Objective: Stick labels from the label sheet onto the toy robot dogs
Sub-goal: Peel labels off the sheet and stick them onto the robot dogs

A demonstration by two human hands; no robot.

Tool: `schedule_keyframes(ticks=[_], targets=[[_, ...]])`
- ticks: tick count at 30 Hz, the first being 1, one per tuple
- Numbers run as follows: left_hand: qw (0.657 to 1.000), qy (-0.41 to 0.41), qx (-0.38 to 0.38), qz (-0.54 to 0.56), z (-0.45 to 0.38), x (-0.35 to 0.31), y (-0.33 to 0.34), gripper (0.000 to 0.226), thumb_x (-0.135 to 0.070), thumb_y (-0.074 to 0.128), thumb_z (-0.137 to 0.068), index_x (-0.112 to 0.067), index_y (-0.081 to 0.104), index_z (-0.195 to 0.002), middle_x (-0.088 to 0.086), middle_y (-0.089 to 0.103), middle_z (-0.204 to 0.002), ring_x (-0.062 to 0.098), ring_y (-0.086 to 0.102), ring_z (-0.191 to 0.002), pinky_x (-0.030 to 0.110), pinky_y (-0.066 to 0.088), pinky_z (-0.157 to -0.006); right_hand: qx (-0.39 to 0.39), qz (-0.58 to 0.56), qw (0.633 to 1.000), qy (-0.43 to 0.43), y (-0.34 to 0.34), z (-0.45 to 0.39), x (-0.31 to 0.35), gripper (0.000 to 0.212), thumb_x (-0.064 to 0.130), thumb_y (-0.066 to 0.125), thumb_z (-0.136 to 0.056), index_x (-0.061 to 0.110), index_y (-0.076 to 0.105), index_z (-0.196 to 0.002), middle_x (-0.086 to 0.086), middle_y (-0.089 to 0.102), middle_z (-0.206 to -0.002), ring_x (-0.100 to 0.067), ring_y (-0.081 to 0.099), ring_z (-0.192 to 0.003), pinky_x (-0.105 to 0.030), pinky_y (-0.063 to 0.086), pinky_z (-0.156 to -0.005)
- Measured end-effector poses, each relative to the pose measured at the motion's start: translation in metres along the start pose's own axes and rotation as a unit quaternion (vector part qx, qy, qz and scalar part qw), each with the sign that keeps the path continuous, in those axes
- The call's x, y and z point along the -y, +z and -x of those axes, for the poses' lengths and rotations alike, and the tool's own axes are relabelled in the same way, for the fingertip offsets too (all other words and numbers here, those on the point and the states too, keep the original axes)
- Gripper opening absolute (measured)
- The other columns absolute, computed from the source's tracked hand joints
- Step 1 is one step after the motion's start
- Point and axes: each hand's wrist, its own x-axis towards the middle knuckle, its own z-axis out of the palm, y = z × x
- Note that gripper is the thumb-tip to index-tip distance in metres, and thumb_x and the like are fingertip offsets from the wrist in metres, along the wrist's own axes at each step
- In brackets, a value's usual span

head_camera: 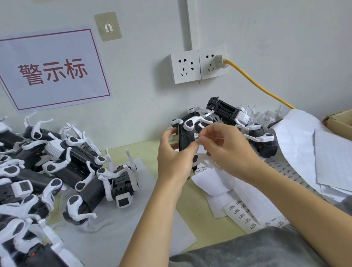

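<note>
My left hand grips a black-and-white toy robot dog, held upright above the table. My right hand pinches a small white label against the dog's black body. Below my hands lies the label sheet, with printed labels on it. A big pile of toy robot dogs fills the left side. A smaller heap of dogs lies against the wall behind my hands.
Peeled white backing sheets are stacked at the right, beside a cardboard box. A yellow cable runs from the wall socket down behind the sheets. A red-lettered sign hangs on the wall.
</note>
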Motion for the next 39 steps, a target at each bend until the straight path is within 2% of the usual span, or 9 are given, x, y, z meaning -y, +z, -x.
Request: schedule_keyframes(ticks=[2, 7, 10, 14, 17, 22, 25, 31, 39], targets=[[1.0, 0.018, 0.012, 0.004, 0.002, -0.001, 0.002, 0.049, -0.019, 0.074, -0.084, -0.041, 0.057, -0.125, 0.0, 0.071, -0.102, 0.015, 0.07, -0.086, 0.017, 0.047, -0.051, -0.004, 0.006, 1.0, -0.003, 0.0, 0.0, -0.001, 0.01, 0.013, 0.06, -0.098, 0.014, 0.067, -0.091, -0.002, 0.067, -0.078, -0.011, 0.058, -0.063, -0.028, 0.049, -0.056], [0.999, 0.041, 0.029, 0.015, 0.003, 0.0, 0.004, 0.051, -0.015, 0.074, -0.083, -0.041, 0.058, -0.125, 0.001, 0.069, -0.11, 0.016, 0.073, -0.079, 0.019, 0.049, -0.052, -0.019, 0.028, 0.999, -0.019, 0.001, -0.001, -0.002, 0.01, 0.012, 0.061, -0.097, 0.015, 0.067, -0.09, 0.002, 0.067, -0.074, 0.001, 0.058, -0.059, -0.012, 0.044, -0.058], [0.998, 0.049, 0.034, 0.022, 0.003, 0.001, 0.005, 0.051, -0.015, 0.074, -0.083, -0.044, 0.058, -0.121, 0.002, 0.066, -0.113, 0.025, 0.073, -0.087, 0.024, 0.049, -0.053, -0.028, 0.044, 0.998, -0.023, 0.0, -0.002, -0.002, 0.009, 0.014, 0.061, -0.096, 0.016, 0.067, -0.09, 0.005, 0.066, -0.073, -0.002, 0.058, -0.063, -0.015, 0.045, -0.062], [0.996, 0.075, 0.037, 0.006, 0.002, 0.003, 0.006, 0.061, -0.009, 0.071, -0.081, -0.045, 0.057, -0.128, 0.001, 0.059, -0.126, 0.034, 0.067, -0.107, 0.044, 0.058, -0.078, -0.028, 0.07, 0.997, -0.037, -0.004, -0.003, -0.002, 0.009, 0.012, 0.061, -0.096, 0.014, 0.068, -0.09, 0.001, 0.067, -0.076, -0.011, 0.058, -0.067, -0.025, 0.049, -0.066], [0.995, 0.081, 0.046, 0.018, 0.003, 0.002, 0.005, 0.065, -0.008, 0.071, -0.079, -0.047, 0.059, -0.13, -0.004, 0.062, -0.125, 0.029, 0.071, -0.096, 0.033, 0.058, -0.071, -0.02, 0.092, 0.994, -0.054, -0.007, -0.003, -0.002, 0.01, 0.007, 0.061, -0.095, 0.011, 0.069, -0.089, -0.002, 0.068, -0.076, -0.012, 0.059, -0.071, -0.022, 0.048, -0.065], [0.993, 0.093, 0.065, 0.021, 0.007, -0.002, 0.008, 0.061, -0.018, 0.068, -0.064, -0.067, 0.062, -0.101, -0.011, 0.071, -0.111, 0.027, 0.072, -0.093, 0.033, 0.06, -0.072, -0.012, 0.114, 0.991, -0.068, -0.009, -0.004, -0.004, 0.015, 0.002, 0.062, -0.093, 0.013, 0.069, -0.085, 0.005, 0.066, -0.071, -0.005, 0.057, -0.068, -0.01, 0.043, -0.061], [0.992, 0.106, 0.068, 0.024, 0.008, -0.003, 0.009, 0.061, -0.018, 0.068, -0.064, -0.07, 0.062, -0.095, -0.016, 0.07, -0.109, 0.024, 0.073, -0.093, 0.035, 0.062, -0.075, -0.015, 0.123, 0.989, -0.076, -0.009, -0.005, -0.004, 0.018, 0.002, 0.062, -0.093, 0.016, 0.069, -0.084, 0.01, 0.065, -0.069, -0.001, 0.058, -0.069, -0.009, 0.043, -0.062], [0.989, 0.121, 0.081, 0.038, 0.007, -0.002, 0.008, 0.073, 0.003, 0.067, -0.077, -0.068, 0.064, -0.095, -0.027, 0.07, -0.095, 0.025, 0.068, -0.062, 0.027, 0.054, -0.052, -0.025, 0.148, 0.985, -0.081, -0.009, -0.005, -0.004, 0.013, 0.008, 0.064, -0.093, 0.017, 0.071, -0.085, 0.008, 0.067, -0.071, -0.011, 0.06, -0.071, -0.031, 0.051, -0.071], [0.989, 0.107, 0.083, 0.066, 0.006, -0.001, 0.008, 0.067, 0.003, 0.07, -0.077, -0.06, 0.067, -0.1, -0.024, 0.07, -0.093, 0.013, 0.064, -0.057, 0.02, 0.047, -0.047, -0.031, 0.189, 0.976, -0.105, -0.011, -0.004, -0.001, 0.012, 0.011, 0.063, -0.094, 0.016, 0.072, -0.087, 0.015, 0.063, -0.071, -0.006, 0.059, -0.071, -0.042, 0.054, -0.072]])
